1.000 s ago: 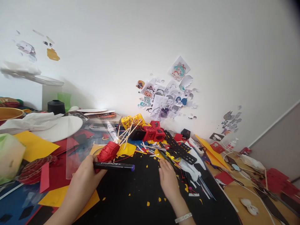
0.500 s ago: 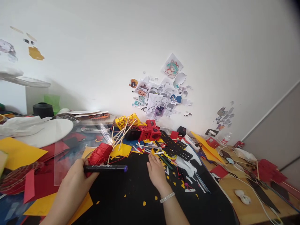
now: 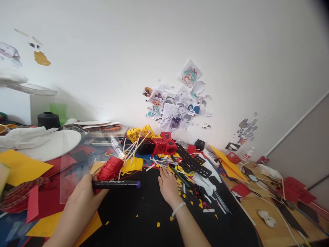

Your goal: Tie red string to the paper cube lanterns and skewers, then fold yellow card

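Note:
My left hand (image 3: 83, 193) is closed around a black marker pen (image 3: 117, 185) with a purple end, which lies level across my fingers. Right behind the pen sits a bundle of shiny red cord (image 3: 110, 168); whether my fingers also grip it is hidden. My right hand (image 3: 168, 187) lies palm down on the black mat (image 3: 133, 212), fingers stretched out at the edge of a heap of paper scraps (image 3: 164, 161). A white paper strip (image 3: 150, 167) lies just left of those fingertips. Thin wooden sticks (image 3: 133, 151) stand up behind the cord.
Red paper cubes (image 3: 169, 147) and yellow patterned boxes (image 3: 133, 134) stand against the wall. Punched black card strips (image 3: 192, 161) lie right of centre. Coloured paper sheets (image 3: 23, 166) cover the left side. A wooden table (image 3: 246, 206) with a white cable adjoins on the right.
My right hand has moved slightly left and nearer to me, and some scraps by its fingertips have shifted left. My left hand keeps its hold on the marker pen, almost unmoved.

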`<action>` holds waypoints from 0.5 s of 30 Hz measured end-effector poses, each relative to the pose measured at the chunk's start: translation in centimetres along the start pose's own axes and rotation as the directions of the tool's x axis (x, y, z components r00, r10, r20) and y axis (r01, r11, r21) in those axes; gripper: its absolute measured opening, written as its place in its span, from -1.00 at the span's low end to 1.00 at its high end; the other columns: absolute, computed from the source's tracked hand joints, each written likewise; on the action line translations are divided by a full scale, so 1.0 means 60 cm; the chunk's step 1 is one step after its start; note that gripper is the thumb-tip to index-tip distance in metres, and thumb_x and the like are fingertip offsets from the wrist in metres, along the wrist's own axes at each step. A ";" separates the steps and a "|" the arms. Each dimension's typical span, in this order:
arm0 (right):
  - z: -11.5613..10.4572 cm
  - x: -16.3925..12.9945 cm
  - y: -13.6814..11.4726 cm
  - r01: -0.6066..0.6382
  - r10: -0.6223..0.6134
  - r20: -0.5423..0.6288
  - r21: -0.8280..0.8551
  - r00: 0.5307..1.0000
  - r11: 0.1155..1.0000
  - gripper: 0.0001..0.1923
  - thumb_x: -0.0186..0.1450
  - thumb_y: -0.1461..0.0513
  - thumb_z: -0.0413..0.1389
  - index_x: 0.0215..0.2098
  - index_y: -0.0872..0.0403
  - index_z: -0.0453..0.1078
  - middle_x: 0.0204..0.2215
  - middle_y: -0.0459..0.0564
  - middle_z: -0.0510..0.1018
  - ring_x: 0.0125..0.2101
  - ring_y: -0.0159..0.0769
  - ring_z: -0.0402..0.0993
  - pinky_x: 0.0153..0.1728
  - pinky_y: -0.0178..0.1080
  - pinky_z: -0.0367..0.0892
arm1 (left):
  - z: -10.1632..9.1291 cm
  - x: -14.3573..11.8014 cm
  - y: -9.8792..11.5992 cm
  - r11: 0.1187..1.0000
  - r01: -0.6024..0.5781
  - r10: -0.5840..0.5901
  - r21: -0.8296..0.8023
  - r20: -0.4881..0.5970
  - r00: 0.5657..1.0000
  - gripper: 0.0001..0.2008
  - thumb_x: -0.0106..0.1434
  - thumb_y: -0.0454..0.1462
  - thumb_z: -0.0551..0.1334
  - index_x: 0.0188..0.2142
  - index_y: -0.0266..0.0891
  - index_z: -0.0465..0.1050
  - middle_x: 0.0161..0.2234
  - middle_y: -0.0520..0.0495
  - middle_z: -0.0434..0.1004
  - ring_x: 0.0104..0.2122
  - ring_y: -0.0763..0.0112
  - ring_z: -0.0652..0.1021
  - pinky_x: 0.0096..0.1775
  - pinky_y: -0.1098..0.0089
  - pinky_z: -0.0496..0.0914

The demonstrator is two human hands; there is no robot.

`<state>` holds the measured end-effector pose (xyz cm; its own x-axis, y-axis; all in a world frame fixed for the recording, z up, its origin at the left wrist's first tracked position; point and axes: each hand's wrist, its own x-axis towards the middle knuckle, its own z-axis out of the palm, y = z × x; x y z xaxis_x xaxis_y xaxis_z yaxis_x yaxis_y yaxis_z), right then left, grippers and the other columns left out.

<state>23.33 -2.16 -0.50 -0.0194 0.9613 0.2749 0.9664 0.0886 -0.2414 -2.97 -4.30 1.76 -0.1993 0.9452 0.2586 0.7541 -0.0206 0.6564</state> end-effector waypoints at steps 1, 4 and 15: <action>-0.004 0.003 -0.001 -0.033 0.033 -0.002 -0.024 0.999 0.999 -0.55 0.31 0.27 -0.16 0.14 0.23 0.20 0.15 0.10 0.23 0.15 -0.11 0.11 0.14 -0.04 0.03 | 0.000 0.000 0.000 1.000 -0.003 0.003 0.000 0.002 1.000 -0.72 -0.01 0.01 0.03 -0.48 -0.08 -0.01 -0.52 0.06 0.26 -0.51 0.28 0.40 -0.50 0.39 0.20; -0.011 0.002 -0.039 -0.029 0.028 -0.034 -0.028 0.999 0.999 -0.57 0.30 0.30 -0.16 0.09 0.26 0.26 0.09 0.15 0.32 0.12 -0.10 0.16 0.13 -0.04 0.06 | 0.000 0.000 -0.001 1.000 0.001 -0.001 -0.002 -0.003 1.000 -0.73 -0.02 -0.01 0.03 -0.49 -0.08 -0.02 -0.54 0.07 0.25 -0.53 0.28 0.39 -0.51 0.39 0.20; -0.024 -0.028 -0.049 0.082 -0.085 0.066 0.050 0.994 0.995 -0.53 0.33 0.22 -0.14 0.17 0.20 0.14 0.18 0.08 0.17 0.18 -0.13 0.03 0.15 -0.04 0.03 | -0.007 -0.001 0.009 0.999 -0.039 0.039 0.002 -0.002 0.999 -0.72 -0.03 0.00 0.02 -0.49 -0.08 -0.03 -0.52 0.05 0.28 -0.49 0.26 0.42 -0.50 0.39 0.21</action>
<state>20.91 -4.41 1.09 -0.1183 0.9655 0.2321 0.9474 0.1797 -0.2647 -2.79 -4.47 2.40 -0.1708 0.9432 0.2850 0.7628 -0.0564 0.6441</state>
